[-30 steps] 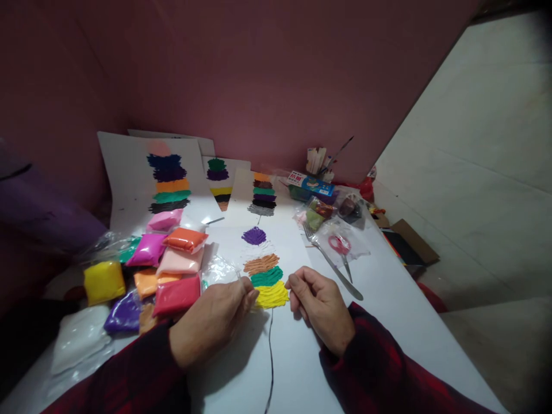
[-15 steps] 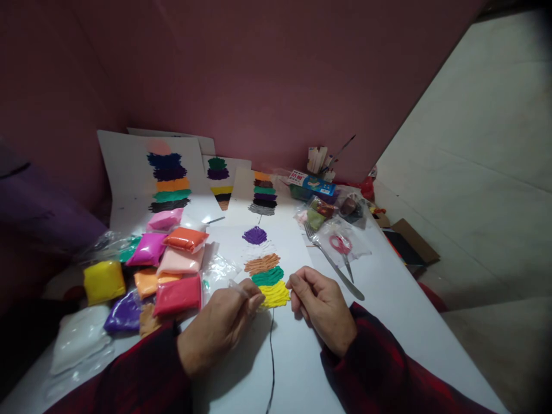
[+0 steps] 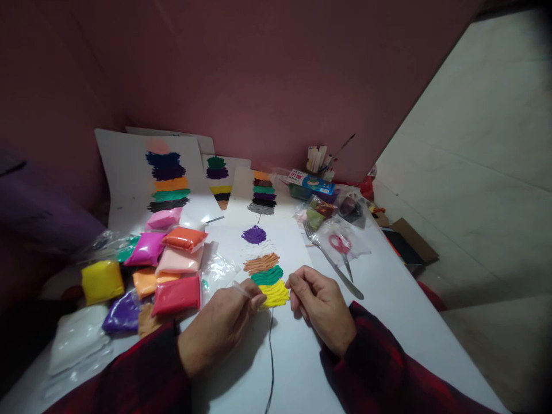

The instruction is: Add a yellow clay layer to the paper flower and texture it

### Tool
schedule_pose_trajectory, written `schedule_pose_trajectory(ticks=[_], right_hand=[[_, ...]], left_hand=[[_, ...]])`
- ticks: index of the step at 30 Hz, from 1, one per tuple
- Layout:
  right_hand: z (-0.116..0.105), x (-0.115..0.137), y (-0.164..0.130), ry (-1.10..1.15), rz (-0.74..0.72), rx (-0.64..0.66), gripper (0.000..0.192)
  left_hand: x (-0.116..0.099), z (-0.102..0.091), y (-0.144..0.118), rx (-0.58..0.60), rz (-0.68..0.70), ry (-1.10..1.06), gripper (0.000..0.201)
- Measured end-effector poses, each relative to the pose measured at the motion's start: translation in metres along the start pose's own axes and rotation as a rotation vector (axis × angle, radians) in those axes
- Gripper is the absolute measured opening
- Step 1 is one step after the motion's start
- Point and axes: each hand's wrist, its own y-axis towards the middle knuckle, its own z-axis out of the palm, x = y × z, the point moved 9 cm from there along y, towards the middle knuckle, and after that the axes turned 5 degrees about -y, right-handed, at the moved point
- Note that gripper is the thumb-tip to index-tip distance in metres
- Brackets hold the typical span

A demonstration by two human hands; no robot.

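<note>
The left hand (image 3: 224, 322) pinches a thin clear stick (image 3: 240, 287) at the yellow clay (image 3: 273, 294) on the sheet — press lightly — while the right hand (image 3: 321, 307), loosely curled and holding nothing, steadies just beside it.

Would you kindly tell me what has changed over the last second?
The left hand drew back slightly toward the person, and a thin clear tool now shows in its fingers at the yellow clay band. The right hand, fork and clay packets stayed put.
</note>
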Motion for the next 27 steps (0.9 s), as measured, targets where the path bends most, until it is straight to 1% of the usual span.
schedule_pose_trajectory(ticks=[6,27], right_hand=[[-0.0002,-0.0005,-0.0001,-0.002,-0.001,-0.002,0.037],[0.0008,-0.0009,-0.0008,0.002,0.008,-0.005,0.037]], left_hand=[[0.0020,0.0018,0.0003,0.021,-0.040,0.034,0.028],[-0.0001,-0.0065,-0.0035,0.047,-0.035,0.181,0.027]])
